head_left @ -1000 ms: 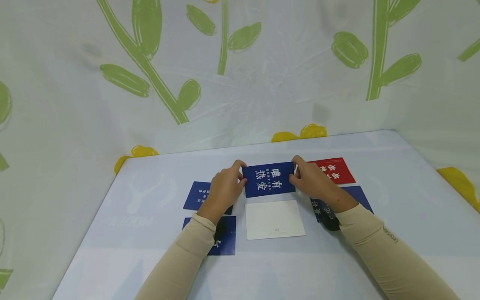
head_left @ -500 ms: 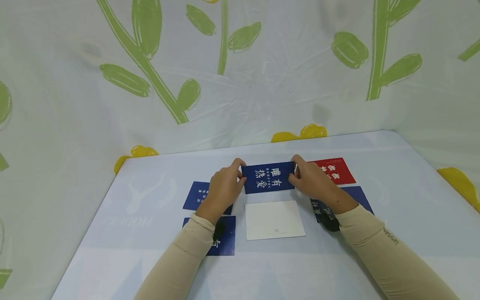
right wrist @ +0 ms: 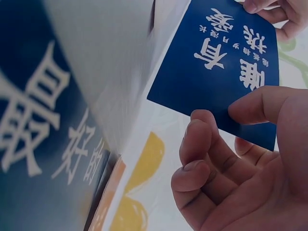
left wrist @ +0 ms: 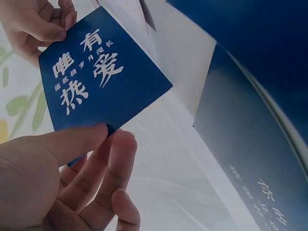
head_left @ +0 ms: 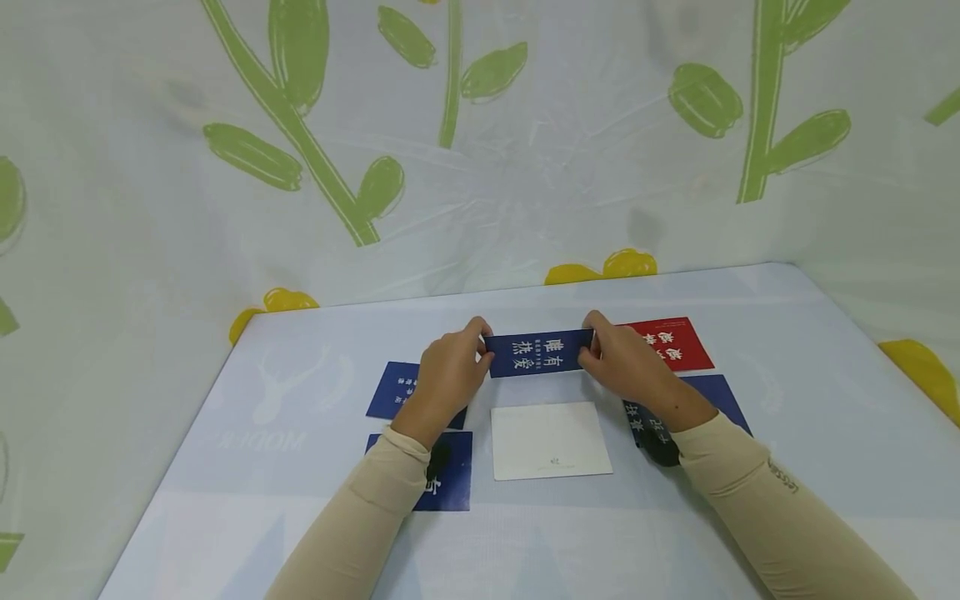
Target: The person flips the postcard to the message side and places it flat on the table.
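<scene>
A blue card with white Chinese characters (head_left: 537, 353) is held up between my two hands, tilted, above the table. My left hand (head_left: 450, 367) pinches its left edge, thumb on the printed face and fingers behind. At the opposite edge my right hand (head_left: 626, 358) pinches it the same way. Both wrist views show the same blue card, at the upper left in the left one (left wrist: 103, 72) and the upper right in the right one (right wrist: 216, 62). Below it in the head view a white card (head_left: 551, 442) lies flat on the table.
Two blue cards, an upper one (head_left: 390, 390) and a lower one (head_left: 453, 475), lie at the left, partly under my left arm. A red card (head_left: 678, 343) lies at the right, with blue cards (head_left: 716, 396) below it, partly covered by my right arm. A patterned curtain (head_left: 480, 200) stands behind the table.
The held blue card has tilted, so its printed face looks shallower in the head view. Both hands keep their pinch at nearly the same place. The cards on the table have not moved.
</scene>
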A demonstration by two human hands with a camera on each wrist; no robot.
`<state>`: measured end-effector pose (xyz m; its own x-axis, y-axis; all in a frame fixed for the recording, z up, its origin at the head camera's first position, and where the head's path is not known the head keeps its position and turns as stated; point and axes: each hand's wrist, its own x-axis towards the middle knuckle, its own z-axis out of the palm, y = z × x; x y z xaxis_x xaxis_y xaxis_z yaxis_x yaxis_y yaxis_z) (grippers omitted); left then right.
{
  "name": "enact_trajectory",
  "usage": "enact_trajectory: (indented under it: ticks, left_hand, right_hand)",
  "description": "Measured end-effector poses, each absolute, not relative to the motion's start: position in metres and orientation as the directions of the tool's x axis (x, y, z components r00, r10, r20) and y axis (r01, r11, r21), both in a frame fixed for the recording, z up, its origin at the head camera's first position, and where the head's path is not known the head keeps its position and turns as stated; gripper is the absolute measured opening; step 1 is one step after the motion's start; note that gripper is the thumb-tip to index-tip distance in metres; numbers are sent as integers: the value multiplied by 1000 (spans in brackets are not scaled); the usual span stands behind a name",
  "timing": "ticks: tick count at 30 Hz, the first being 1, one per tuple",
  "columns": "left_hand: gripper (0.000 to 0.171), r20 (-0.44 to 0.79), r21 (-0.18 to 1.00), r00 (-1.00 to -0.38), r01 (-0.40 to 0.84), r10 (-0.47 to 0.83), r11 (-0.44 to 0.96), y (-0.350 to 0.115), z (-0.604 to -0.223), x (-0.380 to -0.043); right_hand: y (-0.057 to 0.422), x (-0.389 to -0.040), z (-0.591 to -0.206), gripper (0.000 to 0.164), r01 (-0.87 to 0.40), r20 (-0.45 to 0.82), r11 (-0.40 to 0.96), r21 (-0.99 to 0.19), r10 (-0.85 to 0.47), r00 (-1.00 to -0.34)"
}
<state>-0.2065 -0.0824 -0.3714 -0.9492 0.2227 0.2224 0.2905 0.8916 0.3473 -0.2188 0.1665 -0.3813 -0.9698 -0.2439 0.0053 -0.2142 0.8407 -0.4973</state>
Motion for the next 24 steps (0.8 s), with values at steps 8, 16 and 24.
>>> enact_trajectory:
  ticks: [8, 16, 24]
  left_hand:
    - [24, 222, 330, -948, 293, 228, 897, -81, -372, -207]
    - [18, 250, 314, -939, 310, 236, 897, -81, -373, -207]
    - [15, 243, 296, -940, 306, 239, 905, -80, -372, -206]
  right_hand:
    - [166, -220, -383, 28, -235, 31, 847, -478, -251, -968]
    - [165, -218, -383, 29, -239, 36, 861, -448, -250, -968]
    - [164, -218, -384, 28, -236, 31, 866, -441, -248, -968]
